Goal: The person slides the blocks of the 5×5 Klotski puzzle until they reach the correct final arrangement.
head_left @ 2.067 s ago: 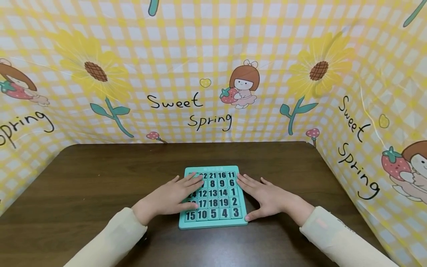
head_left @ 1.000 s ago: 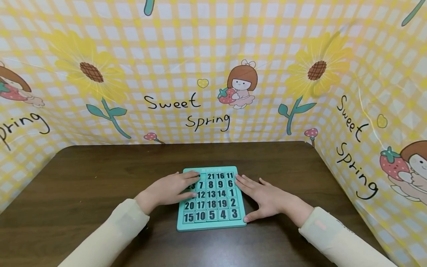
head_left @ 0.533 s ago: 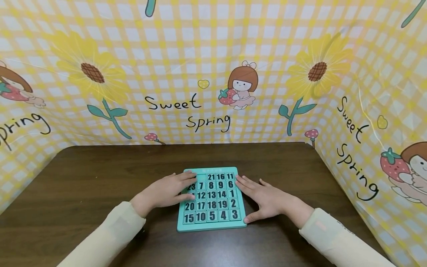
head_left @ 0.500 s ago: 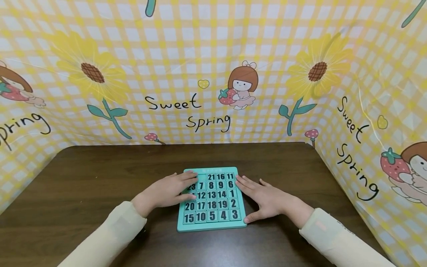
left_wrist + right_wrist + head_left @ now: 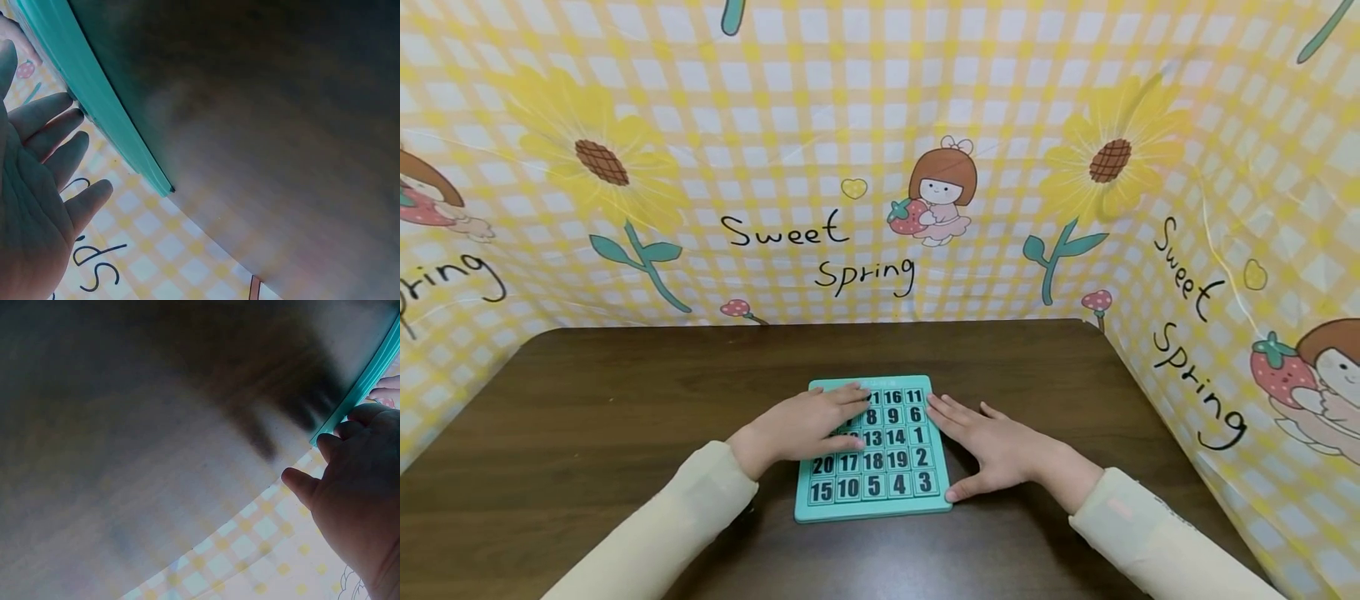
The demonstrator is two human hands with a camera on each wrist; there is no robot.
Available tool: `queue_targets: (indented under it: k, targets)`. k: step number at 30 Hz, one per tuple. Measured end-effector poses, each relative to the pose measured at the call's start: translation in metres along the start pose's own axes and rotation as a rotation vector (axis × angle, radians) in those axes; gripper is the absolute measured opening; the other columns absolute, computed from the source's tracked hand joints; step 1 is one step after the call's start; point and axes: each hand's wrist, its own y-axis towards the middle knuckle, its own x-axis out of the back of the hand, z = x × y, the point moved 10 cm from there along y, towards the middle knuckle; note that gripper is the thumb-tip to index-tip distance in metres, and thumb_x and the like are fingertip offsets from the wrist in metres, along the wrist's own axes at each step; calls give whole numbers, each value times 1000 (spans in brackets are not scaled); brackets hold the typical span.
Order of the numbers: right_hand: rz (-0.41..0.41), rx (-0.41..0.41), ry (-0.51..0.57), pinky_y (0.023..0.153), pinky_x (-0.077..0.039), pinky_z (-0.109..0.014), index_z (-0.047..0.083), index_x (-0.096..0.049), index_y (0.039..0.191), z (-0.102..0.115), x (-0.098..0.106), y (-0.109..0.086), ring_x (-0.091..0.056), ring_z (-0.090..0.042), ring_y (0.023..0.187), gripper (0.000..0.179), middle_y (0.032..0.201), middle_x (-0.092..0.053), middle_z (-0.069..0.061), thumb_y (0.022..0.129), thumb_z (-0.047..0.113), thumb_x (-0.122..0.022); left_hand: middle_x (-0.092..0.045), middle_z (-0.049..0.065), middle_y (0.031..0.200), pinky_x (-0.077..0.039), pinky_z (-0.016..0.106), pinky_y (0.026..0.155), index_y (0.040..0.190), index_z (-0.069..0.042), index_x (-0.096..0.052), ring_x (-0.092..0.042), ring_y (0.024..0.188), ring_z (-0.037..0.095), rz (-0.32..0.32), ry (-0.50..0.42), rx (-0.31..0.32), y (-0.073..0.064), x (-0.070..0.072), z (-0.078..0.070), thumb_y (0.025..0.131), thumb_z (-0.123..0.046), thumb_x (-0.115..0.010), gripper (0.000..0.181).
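Observation:
A turquoise sliding number puzzle [image 5: 872, 508] lies flat on the table, its rows of black-numbered square tiles facing up. My left hand [image 5: 805, 425] reaches over its left side with fingers extended. The fingertips rest on the top row beside the 21 tile, and the thumb lies over the third row. The upper left tiles are hidden beneath this hand. At the right edge, my right hand [image 5: 1003, 450] touches the frame with straight fingers near the top and the thumb at the lower corner. In the left wrist view the puzzle's edge [image 5: 103, 103] shows beside the fingers.
The dark brown wooden table [image 5: 625, 417] spreads around the puzzle. A yellow checked cloth [image 5: 790, 150] with flowers and cartoon figures stands as a wall behind the table and along both sides.
Over the top left of the puzzle, my left hand first drew left, baring a gap left of the 21 tile, then moved right and covered it. My right hand stays at the edge.

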Motion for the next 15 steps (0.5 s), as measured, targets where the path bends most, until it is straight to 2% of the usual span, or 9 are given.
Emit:
queue_targets:
  k: [8, 15]
  targets:
    - [0, 2, -11, 119, -13, -67, 19, -7, 162, 0, 1, 0, -5, -23, 157, 113, 170, -1, 1, 80, 75, -62, -38, 12, 159, -34, 59, 114, 148, -5, -47, -33, 149, 30, -2, -19, 14, -4, 1, 3, 100, -51, -51, 67]
    - [-6, 12, -12, 119, -13, -67, 19, -7, 162, 0, 1, 0, -5, -23, 157, 113, 170, 0, 0, 81, 75, -61, -38, 10, 159, -33, 61, 114, 149, -7, -46, -34, 149, 28, 2, -15, 48, -13, -1, 13, 100, -52, -51, 67]
